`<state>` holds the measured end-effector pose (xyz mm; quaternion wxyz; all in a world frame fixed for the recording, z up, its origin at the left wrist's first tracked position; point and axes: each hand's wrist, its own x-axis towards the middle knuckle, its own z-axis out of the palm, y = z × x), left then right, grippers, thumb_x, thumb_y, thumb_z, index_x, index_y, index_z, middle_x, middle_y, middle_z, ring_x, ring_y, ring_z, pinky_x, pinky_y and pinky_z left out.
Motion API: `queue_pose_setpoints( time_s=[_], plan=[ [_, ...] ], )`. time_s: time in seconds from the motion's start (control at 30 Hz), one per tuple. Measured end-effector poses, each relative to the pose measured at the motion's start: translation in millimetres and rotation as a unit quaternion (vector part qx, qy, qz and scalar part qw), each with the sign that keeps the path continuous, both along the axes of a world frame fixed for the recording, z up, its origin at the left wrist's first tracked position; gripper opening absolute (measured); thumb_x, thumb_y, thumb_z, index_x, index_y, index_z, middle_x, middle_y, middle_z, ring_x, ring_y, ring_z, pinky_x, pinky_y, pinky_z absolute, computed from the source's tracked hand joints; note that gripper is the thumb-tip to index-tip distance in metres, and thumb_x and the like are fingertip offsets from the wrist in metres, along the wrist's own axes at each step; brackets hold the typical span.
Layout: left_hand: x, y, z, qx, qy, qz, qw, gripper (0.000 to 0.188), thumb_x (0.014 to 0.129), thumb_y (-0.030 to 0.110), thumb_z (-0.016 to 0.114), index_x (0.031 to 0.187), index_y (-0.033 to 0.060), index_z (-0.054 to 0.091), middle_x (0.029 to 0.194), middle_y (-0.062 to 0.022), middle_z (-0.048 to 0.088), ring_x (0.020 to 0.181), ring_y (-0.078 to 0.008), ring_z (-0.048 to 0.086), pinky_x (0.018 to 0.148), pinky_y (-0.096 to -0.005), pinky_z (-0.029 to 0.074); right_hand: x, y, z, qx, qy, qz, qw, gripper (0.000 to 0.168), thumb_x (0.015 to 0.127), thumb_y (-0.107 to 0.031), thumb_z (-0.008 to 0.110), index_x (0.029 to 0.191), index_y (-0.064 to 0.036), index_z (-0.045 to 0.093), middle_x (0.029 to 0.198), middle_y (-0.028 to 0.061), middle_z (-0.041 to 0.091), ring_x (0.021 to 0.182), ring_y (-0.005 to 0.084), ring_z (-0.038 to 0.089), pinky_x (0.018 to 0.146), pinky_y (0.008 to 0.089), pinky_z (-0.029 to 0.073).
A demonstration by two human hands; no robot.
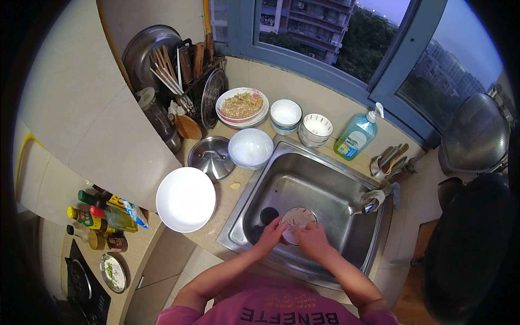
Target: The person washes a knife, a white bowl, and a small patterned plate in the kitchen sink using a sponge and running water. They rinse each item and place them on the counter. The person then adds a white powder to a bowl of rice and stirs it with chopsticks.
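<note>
Over the front of the stainless steel sink [298,178], my left hand [273,235] grips the left rim of a small patterned bowl [300,218]. My right hand [312,240] is at the bowl's lower right, its fingers reaching inside; whether they hold anything is hidden. The bowl's inside shows a leaf-like pattern. A dark round thing [269,215] lies in the sink left of the bowl. The faucet [369,205], partly wrapped in a cloth, is at the sink's right side.
Left of the sink stand a large white bowl [186,200], a steel pot lid [212,159] and a pale bowl [250,148]. Behind are a plate of food [242,106], small stacked bowls [286,113] [317,128] and a dish soap bottle [356,136]. Pans [467,243] hang at right.
</note>
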<state>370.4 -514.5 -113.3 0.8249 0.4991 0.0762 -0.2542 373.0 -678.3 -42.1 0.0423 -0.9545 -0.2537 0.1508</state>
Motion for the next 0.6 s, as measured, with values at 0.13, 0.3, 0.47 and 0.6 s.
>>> queue_pose_setpoints(
  time_s=[0.13, 0.3, 0.47, 0.6],
  plan=[
    [-1.8, -1.3, -15.8, 0.002, 0.001, 0.012, 1.0, 0.044, 0.093, 0.027, 0.049, 0.133, 0.0105, 0.042, 0.109, -0.0028, 0.057, 0.084, -0.0128, 0.059, 0.063, -0.0289, 0.053, -4.9, 6.7, 6.5, 0.039, 0.077, 0.035, 0.996, 0.034, 0.075, -0.01, 0.054, 0.108, -0.006, 0.055, 0.095, 0.0125, 0.063, 0.095, 0.0319, 0.056, 0.083, 0.0452, 0.041],
    [-2.0, -4.0, 4.4, 0.033, -0.004, -0.04, 0.999, 0.046, 0.093, 0.029, 0.047, 0.135, 0.0096, 0.039, 0.117, -0.0018, 0.054, 0.088, -0.0117, 0.058, 0.066, -0.0304, 0.053, 1.5, -1.5, -13.7, 0.107, -0.148, 0.003, 0.983, 0.036, 0.076, -0.009, 0.052, 0.112, -0.006, 0.055, 0.1, 0.014, 0.062, 0.097, 0.0331, 0.056, 0.084, 0.0441, 0.042],
    [-2.3, -2.5, -39.3, 0.037, -0.029, -0.009, 0.999, 0.045, 0.094, 0.028, 0.046, 0.134, 0.0105, 0.039, 0.115, -0.0039, 0.055, 0.091, -0.0154, 0.059, 0.069, -0.0337, 0.053, 1.6, 8.5, 10.1, -0.06, 0.094, 0.005, 0.994, 0.037, 0.077, -0.011, 0.053, 0.114, -0.013, 0.055, 0.105, 0.0116, 0.062, 0.1, 0.0323, 0.057, 0.082, 0.0422, 0.045],
    [-3.1, -11.6, -53.5, 0.057, -0.05, -0.022, 0.997, 0.04, 0.094, 0.028, 0.046, 0.129, 0.0104, 0.045, 0.11, -0.0037, 0.057, 0.091, -0.016, 0.059, 0.069, -0.0338, 0.053, -2.6, 7.5, -11.1, 0.035, 0.036, 0.011, 0.999, 0.031, 0.079, -0.015, 0.053, 0.11, -0.015, 0.058, 0.106, 0.0101, 0.062, 0.102, 0.0291, 0.057, 0.083, 0.0424, 0.045]
  ],
)
